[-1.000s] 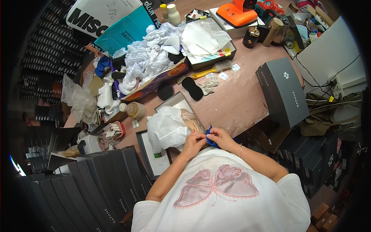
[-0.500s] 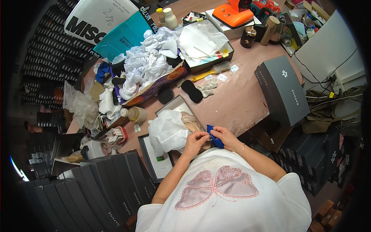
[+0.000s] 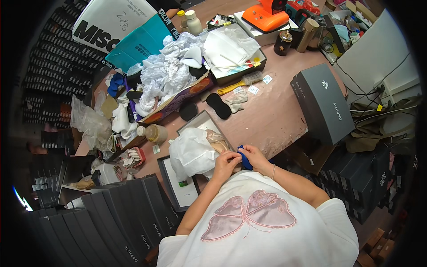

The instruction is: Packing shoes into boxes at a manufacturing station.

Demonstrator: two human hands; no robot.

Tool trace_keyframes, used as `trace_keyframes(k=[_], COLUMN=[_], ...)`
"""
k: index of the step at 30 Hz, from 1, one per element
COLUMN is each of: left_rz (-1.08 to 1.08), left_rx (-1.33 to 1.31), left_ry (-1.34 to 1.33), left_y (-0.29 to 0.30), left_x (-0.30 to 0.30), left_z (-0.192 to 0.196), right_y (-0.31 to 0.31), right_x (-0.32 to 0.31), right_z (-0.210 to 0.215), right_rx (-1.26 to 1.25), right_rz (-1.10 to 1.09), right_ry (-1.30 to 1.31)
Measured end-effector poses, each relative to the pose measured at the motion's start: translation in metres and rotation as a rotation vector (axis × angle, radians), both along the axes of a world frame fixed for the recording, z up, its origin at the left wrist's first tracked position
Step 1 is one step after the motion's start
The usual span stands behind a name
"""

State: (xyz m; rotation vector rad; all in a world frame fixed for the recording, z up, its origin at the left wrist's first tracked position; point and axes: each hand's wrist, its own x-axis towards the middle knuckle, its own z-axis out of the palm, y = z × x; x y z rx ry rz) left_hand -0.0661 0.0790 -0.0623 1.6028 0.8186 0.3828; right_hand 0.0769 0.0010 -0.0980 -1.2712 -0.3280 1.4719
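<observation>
Blue cloth [image 3: 244,163], one piece, bunched: clamped between thumb and fingers of the right hand [image 3: 256,157], close before the wearer's chest at the near table edge, gathered small, probably so that only a short fold lay under the fingertips. Left hand [image 3: 226,165]: thumb and forefinger together at the cloth's left side; whether they pinched cloth or some tiny part could not be told. The two hands nearly met, presumably so that each could steady the other. Beige shoe [image 3: 216,139], studded: lay just beyond the left hand, partly covered by white tissue paper [image 3: 190,151], which likely served to keep its surface from rubbing. Open box [image 3: 203,121], pale inside: sat beneath shoe and paper, near enough to the hands to spare any reaching. Dark-edged tray [image 3: 187,196], possibly a lid: stood nearer the wearer, beside the left forearm. Black pad [image 3: 219,106], yellow-handled brush [image 3: 231,89] and small white tags [image 3: 253,90]: rested loose on the tabletop [image 3: 271,120] beyond, apparently laid there for easy pick-up. Capped bottle [image 3: 154,133]: lay left of the open box. Heap of crumpled paper [image 3: 162,78]: filled a patterned carton farther off, seemingly gathered to prevent scatter. Grey boxes [image 3: 102,213]: stood on edge in a row at lower left, perhaps to save room.
</observation>
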Motion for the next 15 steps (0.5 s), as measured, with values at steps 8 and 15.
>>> trace_keyframes(k=[8,15], left_rz=[0.121,0.03], left_rx=[-0.423,-0.046], left_ry=[-0.068,-0.03], left_y=[0.003,-0.002], left_x=[-0.002,-0.006], left_z=[0.013,-0.004], right_y=[-0.002,0.003], right_x=[0.011,0.001], right_z=[0.047,0.021], right_rx=[0.03,0.119], right_rz=[0.045,0.123], right_ry=[0.05,-0.34])
